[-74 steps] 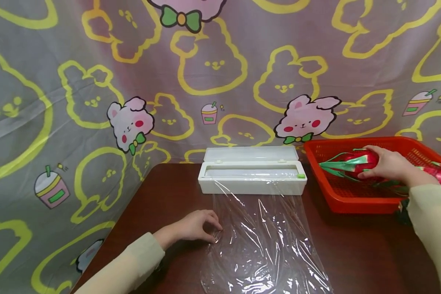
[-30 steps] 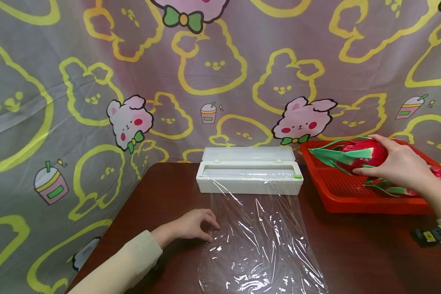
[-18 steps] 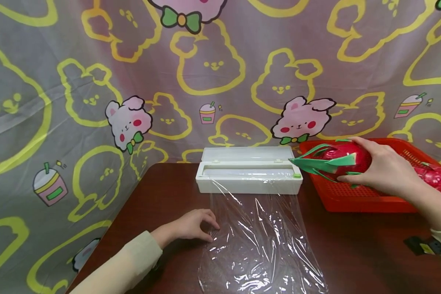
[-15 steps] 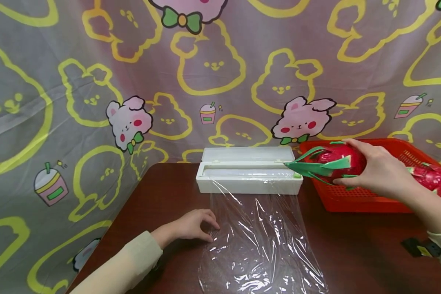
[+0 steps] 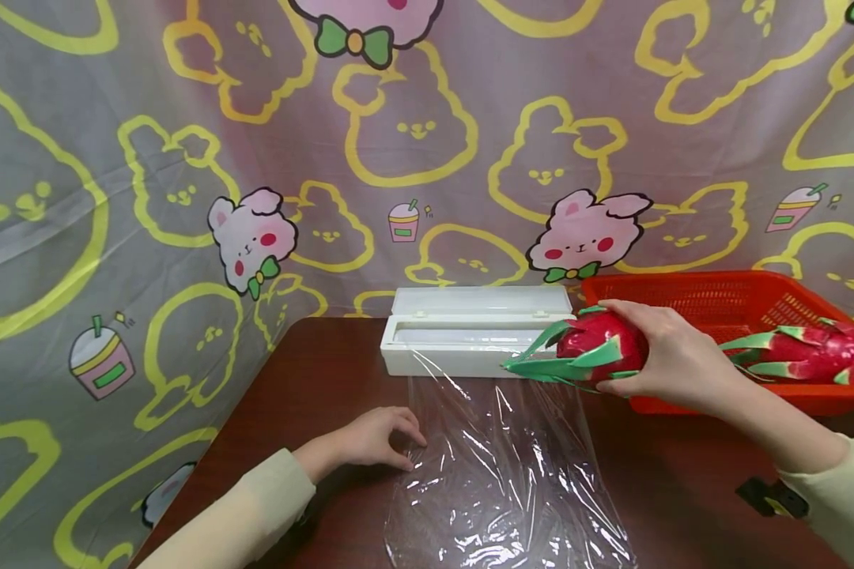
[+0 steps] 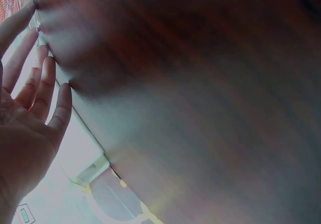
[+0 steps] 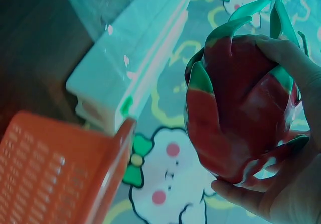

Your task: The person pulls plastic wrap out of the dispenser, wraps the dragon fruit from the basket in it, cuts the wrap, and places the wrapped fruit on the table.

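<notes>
In the head view my right hand (image 5: 672, 356) grips a red dragon fruit (image 5: 601, 348) with green leaf tips pointing left. It hangs in front of the right end of a white cling film dispenser (image 5: 434, 363), whose lid stands up. The right wrist view shows thumb and fingers around the fruit (image 7: 241, 108). A clear sheet of cling film (image 5: 498, 474) runs from the dispenser toward me over the table. At the sheet's left edge rests my left hand (image 5: 377, 437), fingertips down and thumb apart from the forefinger. Extended fingers show in the left wrist view.
A red plastic basket (image 5: 690, 292) with perforated walls stands at the back right, holding another dragon fruit (image 5: 825, 352). Below my right forearm is a small black object (image 5: 772, 498) with a yellow patch. A cartoon-printed curtain (image 5: 427, 118) backs the brown table (image 5: 313, 371).
My right hand has lifted the dragon fruit out of the basket and carried it left, toward the dispenser and film. The left hand has stayed at the film's edge.
</notes>
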Demonstrator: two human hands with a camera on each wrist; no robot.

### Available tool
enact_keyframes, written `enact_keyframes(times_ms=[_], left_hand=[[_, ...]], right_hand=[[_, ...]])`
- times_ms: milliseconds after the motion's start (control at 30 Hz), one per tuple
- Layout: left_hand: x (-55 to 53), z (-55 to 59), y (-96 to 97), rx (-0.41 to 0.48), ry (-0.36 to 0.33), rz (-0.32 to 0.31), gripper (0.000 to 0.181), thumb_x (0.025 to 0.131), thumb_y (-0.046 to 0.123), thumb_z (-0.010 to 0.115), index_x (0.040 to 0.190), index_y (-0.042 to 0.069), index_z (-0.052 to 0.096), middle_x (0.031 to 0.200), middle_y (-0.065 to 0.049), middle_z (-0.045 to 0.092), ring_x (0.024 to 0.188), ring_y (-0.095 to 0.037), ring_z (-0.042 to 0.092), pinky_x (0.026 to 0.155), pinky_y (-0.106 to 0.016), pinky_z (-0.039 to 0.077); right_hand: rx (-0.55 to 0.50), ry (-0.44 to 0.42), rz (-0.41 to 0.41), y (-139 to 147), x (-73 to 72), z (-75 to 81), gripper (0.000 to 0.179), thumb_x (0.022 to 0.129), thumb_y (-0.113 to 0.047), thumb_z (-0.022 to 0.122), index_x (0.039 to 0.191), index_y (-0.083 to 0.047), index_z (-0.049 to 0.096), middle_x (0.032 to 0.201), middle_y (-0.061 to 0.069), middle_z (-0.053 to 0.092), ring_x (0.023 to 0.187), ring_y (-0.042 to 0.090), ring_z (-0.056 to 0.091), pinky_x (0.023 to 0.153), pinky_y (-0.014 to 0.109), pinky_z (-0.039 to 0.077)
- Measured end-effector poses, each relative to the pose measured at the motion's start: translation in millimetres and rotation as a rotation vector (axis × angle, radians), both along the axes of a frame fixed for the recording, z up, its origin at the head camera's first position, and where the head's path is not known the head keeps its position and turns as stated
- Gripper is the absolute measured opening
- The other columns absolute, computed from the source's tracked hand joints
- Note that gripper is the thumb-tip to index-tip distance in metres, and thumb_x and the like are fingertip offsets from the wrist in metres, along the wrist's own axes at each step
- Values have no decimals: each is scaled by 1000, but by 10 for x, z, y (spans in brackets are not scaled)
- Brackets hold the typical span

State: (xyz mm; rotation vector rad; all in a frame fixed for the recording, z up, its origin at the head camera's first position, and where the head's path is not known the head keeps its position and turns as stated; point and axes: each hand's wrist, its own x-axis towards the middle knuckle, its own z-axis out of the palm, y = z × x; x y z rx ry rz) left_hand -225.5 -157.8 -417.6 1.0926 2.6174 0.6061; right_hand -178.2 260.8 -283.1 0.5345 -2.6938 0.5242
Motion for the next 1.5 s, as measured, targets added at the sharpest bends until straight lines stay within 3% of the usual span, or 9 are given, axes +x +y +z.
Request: enact_keyframes(times_ms=[400,733,1067,1500], left_hand=[[5,7,-3,1,4,-2,29,77,28,83,104,23,76,103,13,58,100,-9,53,93,-34,43],[-3,-6,-6,9,4,-5,29,77,28,84,104,23,76,104,13,58,100,-9,54,92,-34,44],[17,6,5,5,11,2,29,76,28,84,103,22,77,103,12,58,99,-10,54,92,-34,44],[28,14,8,13,36,-17,29,76,28,84,102,21,77,102,10,59,98,-11,55,89,-34,45]], right_hand=[[10,-56,111,-382,-10,-264,105,51,-37,95,141,-14,45,125,16,54,109,32,47,64,43,55],[8,-80,173,-633,-56,-566,101,49,-37,95,137,-15,50,124,11,56,109,30,50,66,40,56],[2,-118,158,-806,-64,-811,100,51,-45,93,138,-18,52,124,8,58,106,26,52,67,38,54],[51,-115,142,-902,-80,-971,97,51,-46,92,135,-15,54,123,7,60,103,23,51,65,37,52]])
